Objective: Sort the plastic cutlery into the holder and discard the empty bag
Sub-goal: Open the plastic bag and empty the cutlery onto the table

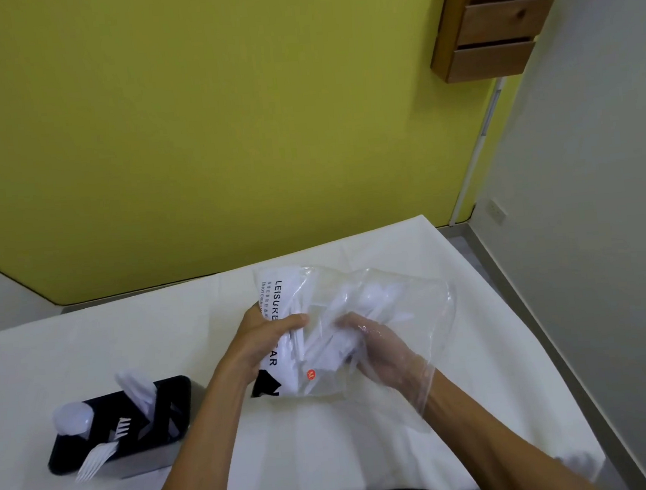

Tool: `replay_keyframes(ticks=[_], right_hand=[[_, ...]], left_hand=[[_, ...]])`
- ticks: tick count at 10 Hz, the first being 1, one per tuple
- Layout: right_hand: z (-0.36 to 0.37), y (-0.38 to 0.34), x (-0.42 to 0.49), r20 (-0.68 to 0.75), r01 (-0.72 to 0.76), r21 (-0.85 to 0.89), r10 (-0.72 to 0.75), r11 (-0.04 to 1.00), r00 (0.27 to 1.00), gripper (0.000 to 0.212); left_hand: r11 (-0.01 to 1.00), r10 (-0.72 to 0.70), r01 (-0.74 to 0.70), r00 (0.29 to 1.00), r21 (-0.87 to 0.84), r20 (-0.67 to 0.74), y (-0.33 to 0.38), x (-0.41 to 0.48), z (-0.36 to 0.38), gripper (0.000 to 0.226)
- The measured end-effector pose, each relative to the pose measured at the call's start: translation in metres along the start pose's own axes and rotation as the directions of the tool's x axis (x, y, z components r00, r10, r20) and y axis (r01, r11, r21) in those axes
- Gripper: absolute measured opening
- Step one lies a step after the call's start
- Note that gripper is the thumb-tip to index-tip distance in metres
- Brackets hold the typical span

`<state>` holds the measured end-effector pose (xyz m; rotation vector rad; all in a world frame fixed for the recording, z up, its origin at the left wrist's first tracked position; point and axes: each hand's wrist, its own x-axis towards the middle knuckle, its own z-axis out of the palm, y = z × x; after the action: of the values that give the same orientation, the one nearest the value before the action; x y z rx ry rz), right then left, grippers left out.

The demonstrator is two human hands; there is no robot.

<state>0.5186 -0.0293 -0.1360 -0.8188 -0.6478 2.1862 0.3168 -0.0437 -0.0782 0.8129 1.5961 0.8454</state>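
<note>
A clear plastic bag (409, 307) with a white printed label lies in the middle of the white table. My left hand (267, 339) grips its left, labelled edge. Inside the bag, up to the wrist, my right hand (377, 353) is closed around a bunch of white plastic cutlery (330, 342). A black cutlery holder (134, 429) stands at the near left. It holds white forks (97, 456), spoons (73, 419) and knives (136, 386) in separate slots.
The white table (370, 447) ends at its right edge beside a grey floor (470, 247). A yellow-green wall rises behind it. A wooden drawer unit (496, 14) hangs at the upper right, well away from my hands.
</note>
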Motion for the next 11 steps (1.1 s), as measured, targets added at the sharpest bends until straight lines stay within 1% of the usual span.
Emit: replay_keyframes(ticks=[1, 2, 3, 4, 5, 6, 7, 8, 9, 10, 11], right_hand=[[-0.002, 0.004, 0.008, 0.003, -0.047, 0.074, 0.047, 0.996, 0.999, 0.067], [-0.007, 0.013, 0.019, -0.019, -0.071, 0.093, 0.073, 0.993, 0.997, 0.065], [-0.001, 0.012, 0.010, -0.143, -0.125, 0.067, 0.133, 0.990, 0.981, 0.039], [-0.006, 0.007, 0.008, -0.313, -0.120, -0.127, 0.075, 0.985, 0.947, 0.011], [-0.011, 0.002, 0.007, -0.347, -0.166, -0.109, 0.119, 0.980, 0.930, 0.018], [-0.006, -0.001, 0.007, -0.321, -0.202, -0.059, 0.173, 0.978, 0.931, 0.024], [0.006, -0.009, 0.001, -0.250, -0.207, -0.034, 0.192, 0.978, 0.949, 0.032], [0.002, -0.008, 0.002, -0.192, -0.217, -0.022, 0.209, 0.976, 0.959, 0.020], [-0.012, 0.003, 0.036, -0.230, -0.329, -0.246, 0.275, 0.912, 0.934, 0.028], [-0.007, 0.021, 0.035, -0.774, -0.654, -0.502, 0.044, 0.566, 0.632, 0.024], [0.005, -0.024, -0.009, -0.109, -0.105, -0.010, 0.103, 0.994, 0.989, 0.030]], left_hand=[[0.999, -0.007, 0.005, 0.999, 0.049, 0.053, 0.000, -0.003, 0.012, 0.032], [0.994, -0.014, 0.008, 0.999, 0.110, 0.052, -0.003, -0.004, 0.020, 0.026], [0.990, -0.021, 0.018, 1.000, 0.143, 0.023, -0.002, -0.003, 0.017, 0.027], [0.990, -0.028, 0.034, 0.999, 0.138, -0.043, -0.001, 0.004, 0.005, 0.037], [0.987, -0.034, 0.045, 0.997, 0.157, -0.071, 0.000, 0.009, 0.000, 0.054], [0.987, -0.038, 0.044, 0.999, 0.157, -0.037, 0.000, 0.009, 0.011, 0.053], [0.988, -0.039, 0.032, 0.998, 0.151, 0.041, -0.003, 0.005, 0.031, 0.038], [0.987, -0.048, 0.038, 0.997, 0.153, 0.060, -0.011, 0.005, 0.040, 0.032], [0.983, -0.046, 0.033, 0.997, 0.180, 0.064, -0.011, 0.006, 0.036, 0.032], [0.981, -0.052, 0.045, 0.998, 0.189, 0.029, -0.005, 0.011, 0.019, 0.039], [0.974, -0.041, 0.033, 0.999, 0.225, 0.029, 0.003, 0.017, 0.001, 0.039]])
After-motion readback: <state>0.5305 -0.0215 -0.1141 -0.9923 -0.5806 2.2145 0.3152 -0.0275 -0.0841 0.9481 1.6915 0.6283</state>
